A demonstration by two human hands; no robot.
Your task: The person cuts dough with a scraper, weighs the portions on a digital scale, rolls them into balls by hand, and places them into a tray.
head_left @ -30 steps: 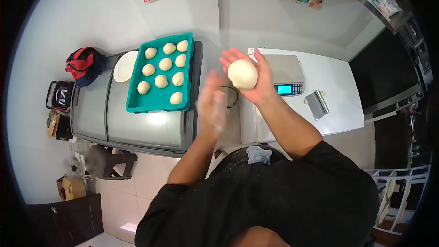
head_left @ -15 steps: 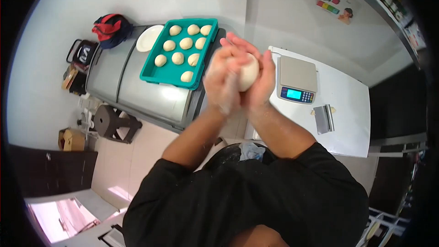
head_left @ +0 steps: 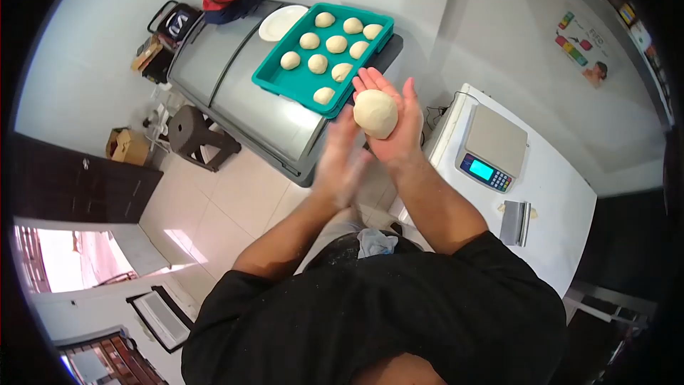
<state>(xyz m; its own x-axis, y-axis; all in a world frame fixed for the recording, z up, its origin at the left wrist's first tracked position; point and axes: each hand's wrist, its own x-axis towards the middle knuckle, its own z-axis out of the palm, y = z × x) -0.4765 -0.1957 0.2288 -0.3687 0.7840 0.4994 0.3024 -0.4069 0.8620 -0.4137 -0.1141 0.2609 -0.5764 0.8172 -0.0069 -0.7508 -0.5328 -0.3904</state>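
A pale, smooth dough ball rests on the upturned palm of my right hand, whose fingers stretch out behind it and whose thumb is raised. Just left of the ball and below it is my left hand, blurred by motion, its thumb apart from the fingers and nothing seen in it. Beyond the hands, a teal tray holds several similar dough balls, spaced apart. My right fingertips appear close to the tray's near right corner.
The tray stands on a grey chest top, beside a white plate. On the white table to the right are a digital scale and a metal scraper with dough scraps. A dark stool stands at the left.
My hands closed around the ball and have parted again, leaving it on my right palm. The view has turned, so the tray and scale appear farther right.
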